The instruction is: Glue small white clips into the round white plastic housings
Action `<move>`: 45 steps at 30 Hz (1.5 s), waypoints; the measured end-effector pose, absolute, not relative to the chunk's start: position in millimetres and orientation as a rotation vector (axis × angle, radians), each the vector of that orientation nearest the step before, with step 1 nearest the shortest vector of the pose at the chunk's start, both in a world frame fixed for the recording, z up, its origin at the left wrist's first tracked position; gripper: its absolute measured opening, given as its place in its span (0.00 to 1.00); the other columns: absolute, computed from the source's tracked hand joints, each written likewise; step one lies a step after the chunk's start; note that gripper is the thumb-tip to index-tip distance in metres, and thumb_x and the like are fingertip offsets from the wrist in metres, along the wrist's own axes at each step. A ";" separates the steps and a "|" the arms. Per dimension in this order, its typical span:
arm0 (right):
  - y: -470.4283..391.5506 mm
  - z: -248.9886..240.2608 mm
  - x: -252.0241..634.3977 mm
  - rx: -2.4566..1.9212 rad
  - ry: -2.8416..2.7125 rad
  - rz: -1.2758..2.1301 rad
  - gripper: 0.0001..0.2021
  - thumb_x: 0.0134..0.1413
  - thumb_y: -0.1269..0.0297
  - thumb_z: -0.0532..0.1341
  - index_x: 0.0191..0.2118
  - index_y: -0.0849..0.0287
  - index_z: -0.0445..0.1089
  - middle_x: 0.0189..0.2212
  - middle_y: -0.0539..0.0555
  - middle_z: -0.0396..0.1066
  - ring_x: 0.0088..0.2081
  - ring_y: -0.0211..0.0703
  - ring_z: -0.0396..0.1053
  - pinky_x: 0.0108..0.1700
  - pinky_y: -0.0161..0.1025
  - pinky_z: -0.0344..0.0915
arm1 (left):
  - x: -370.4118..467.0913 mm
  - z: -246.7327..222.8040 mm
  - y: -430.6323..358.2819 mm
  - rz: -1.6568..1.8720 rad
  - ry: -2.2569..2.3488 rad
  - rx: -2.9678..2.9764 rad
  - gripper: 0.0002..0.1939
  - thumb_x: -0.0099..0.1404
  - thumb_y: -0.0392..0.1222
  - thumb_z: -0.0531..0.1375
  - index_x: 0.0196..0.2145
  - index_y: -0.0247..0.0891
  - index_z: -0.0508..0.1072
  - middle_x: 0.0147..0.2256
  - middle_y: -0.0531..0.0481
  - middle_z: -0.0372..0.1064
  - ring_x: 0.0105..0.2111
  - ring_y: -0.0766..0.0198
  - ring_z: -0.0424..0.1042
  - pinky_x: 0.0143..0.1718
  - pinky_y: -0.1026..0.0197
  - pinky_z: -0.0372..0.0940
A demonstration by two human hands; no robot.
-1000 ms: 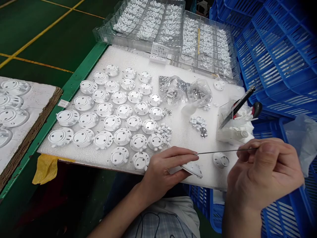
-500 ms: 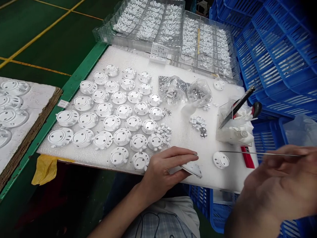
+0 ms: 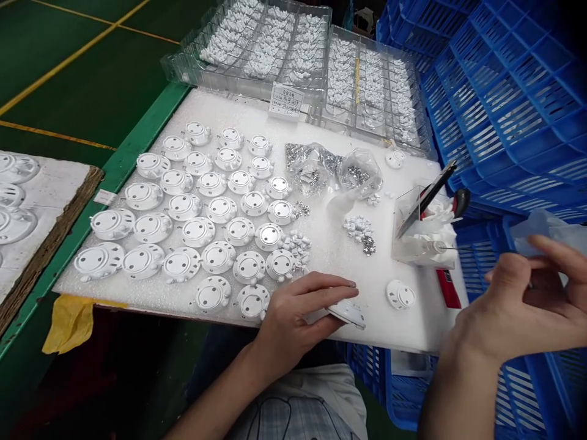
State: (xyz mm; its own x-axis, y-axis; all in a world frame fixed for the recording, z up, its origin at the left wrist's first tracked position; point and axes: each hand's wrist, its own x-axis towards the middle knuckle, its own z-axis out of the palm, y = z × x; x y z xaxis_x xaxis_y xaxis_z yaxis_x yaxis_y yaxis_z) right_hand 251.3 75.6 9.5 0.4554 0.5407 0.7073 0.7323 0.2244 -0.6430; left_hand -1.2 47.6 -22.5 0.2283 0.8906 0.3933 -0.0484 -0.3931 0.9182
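Note:
My left hand (image 3: 300, 311) is closed on a white saucer-shaped part (image 3: 348, 312), tilted above the foam sheet near its front edge. On the right, my right hand (image 3: 527, 302) pinches a thin metal rod (image 3: 470, 249) between thumb and fingers. The rod points left, its tip overlapping a small whitish bottle (image 3: 424, 249) in the clear holder; I cannot tell whether they touch. Another white saucer-shaped part (image 3: 400, 295) lies flat between my hands. Several rows of the same parts (image 3: 217, 256) cover the left of the foam.
Small white pieces (image 3: 359, 228) and silvery bits (image 3: 369, 245) lie in piles beside open plastic bags (image 3: 360, 174). The clear holder (image 3: 408, 211) contains a black-handled tool. Compartment trays (image 3: 275, 46) line the back. Blue crates (image 3: 513, 104) stand right; a red block (image 3: 448, 288) lies near.
My right hand has turned and risen, bringing the rod up from beside the lone white part to the bottle. My left hand keeps its hold. The whole view has shifted slightly.

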 end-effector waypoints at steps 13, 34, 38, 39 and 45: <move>24.6 7.1 174.3 -1.307 -1.686 0.506 0.06 0.63 0.72 0.63 0.41 0.54 0.77 0.33 0.51 0.71 0.30 0.37 0.68 0.27 0.36 0.65 | -0.5 -20.6 48.8 1.324 0.829 1.637 0.09 0.69 0.38 0.67 0.46 0.36 0.83 0.42 0.42 0.82 0.41 0.60 0.82 0.44 0.62 0.78; 31.9 15.2 181.3 -1.432 -1.769 0.590 0.07 0.65 0.70 0.64 0.41 0.50 0.78 0.34 0.48 0.73 0.30 0.32 0.67 0.26 0.30 0.61 | 3.6 -26.4 45.1 1.328 0.824 1.738 0.09 0.71 0.35 0.64 0.47 0.36 0.80 0.46 0.41 0.81 0.44 0.60 0.82 0.46 0.63 0.78; 37.2 19.9 183.0 -1.461 -1.782 0.677 0.04 0.64 0.67 0.66 0.39 0.50 0.78 0.32 0.46 0.73 0.27 0.30 0.65 0.25 0.29 0.61 | 3.7 -26.9 44.6 1.342 0.825 1.779 0.08 0.71 0.33 0.63 0.47 0.33 0.80 0.45 0.39 0.81 0.44 0.60 0.82 0.47 0.63 0.78; 38.2 20.9 183.3 -1.465 -1.789 0.690 0.04 0.63 0.67 0.66 0.39 0.50 0.77 0.32 0.46 0.73 0.27 0.30 0.65 0.25 0.29 0.61 | 3.6 -27.1 44.5 1.341 0.825 1.790 0.08 0.71 0.33 0.63 0.46 0.33 0.80 0.45 0.39 0.81 0.44 0.60 0.82 0.47 0.64 0.78; 41.6 24.5 183.6 -1.487 -1.838 0.701 0.03 0.63 0.67 0.66 0.37 0.52 0.76 0.32 0.47 0.72 0.28 0.31 0.66 0.25 0.30 0.60 | 4.6 -29.4 43.8 1.333 0.829 1.821 0.09 0.70 0.32 0.64 0.47 0.34 0.79 0.46 0.39 0.82 0.44 0.60 0.82 0.47 0.64 0.78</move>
